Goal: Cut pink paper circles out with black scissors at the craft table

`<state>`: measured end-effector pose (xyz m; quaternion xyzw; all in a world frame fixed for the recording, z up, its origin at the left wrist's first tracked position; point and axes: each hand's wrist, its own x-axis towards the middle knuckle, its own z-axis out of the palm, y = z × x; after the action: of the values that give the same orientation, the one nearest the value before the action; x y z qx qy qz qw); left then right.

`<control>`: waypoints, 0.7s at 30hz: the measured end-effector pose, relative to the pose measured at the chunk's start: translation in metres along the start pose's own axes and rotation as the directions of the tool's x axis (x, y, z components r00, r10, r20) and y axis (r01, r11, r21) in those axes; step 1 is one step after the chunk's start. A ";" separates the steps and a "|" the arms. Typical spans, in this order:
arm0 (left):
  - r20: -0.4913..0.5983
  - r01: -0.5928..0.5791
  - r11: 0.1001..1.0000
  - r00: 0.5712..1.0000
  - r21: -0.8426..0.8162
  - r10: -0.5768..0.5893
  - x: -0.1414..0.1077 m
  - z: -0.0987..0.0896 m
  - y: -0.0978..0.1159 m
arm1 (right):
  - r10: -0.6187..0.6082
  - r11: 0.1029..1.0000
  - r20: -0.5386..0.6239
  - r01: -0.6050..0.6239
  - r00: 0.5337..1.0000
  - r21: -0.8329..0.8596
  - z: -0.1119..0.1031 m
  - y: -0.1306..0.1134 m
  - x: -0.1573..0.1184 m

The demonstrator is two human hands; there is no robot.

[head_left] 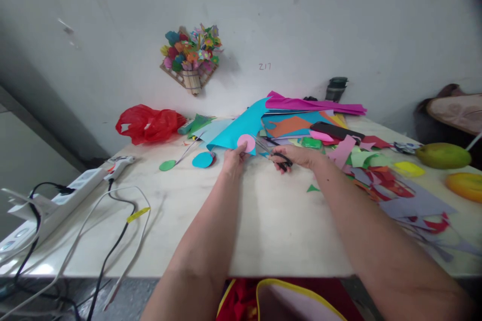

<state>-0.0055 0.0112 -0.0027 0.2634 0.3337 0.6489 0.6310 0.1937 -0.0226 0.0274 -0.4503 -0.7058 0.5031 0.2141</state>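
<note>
Between the fingers of my left hand (235,159) a pink paper circle (246,143) is pressed against a large blue sheet of paper (241,121). The sheet rises and curls away toward the back. My right hand (291,156) is closed around the black handles of a pair of scissors (283,160). Their blades point left, at the sheet's edge beside the pink circle. A small blue scrap sits by the blades. Left of my left hand lie a blue paper circle (202,160) and a green paper circle (167,165).
Paper scraps (391,180) cover the table's right side, near a green mango-like fruit (443,155). A dark phone (337,131) rests on coloured sheets at the back. A red plastic bag (150,124) lies back left. A white power strip (56,200) with cables runs along the left edge.
</note>
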 end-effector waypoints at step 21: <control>-0.056 0.008 0.998 0.998 -0.063 -0.012 0.010 -0.003 -0.004 | -0.056 0.968 -0.171 0.096 0.984 0.234 0.038 -0.006 0.021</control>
<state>-0.0055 0.0211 -0.0087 0.2235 0.3319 0.6631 0.6326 0.1519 -0.0250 0.0148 -0.4331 -0.6364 0.5380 0.3435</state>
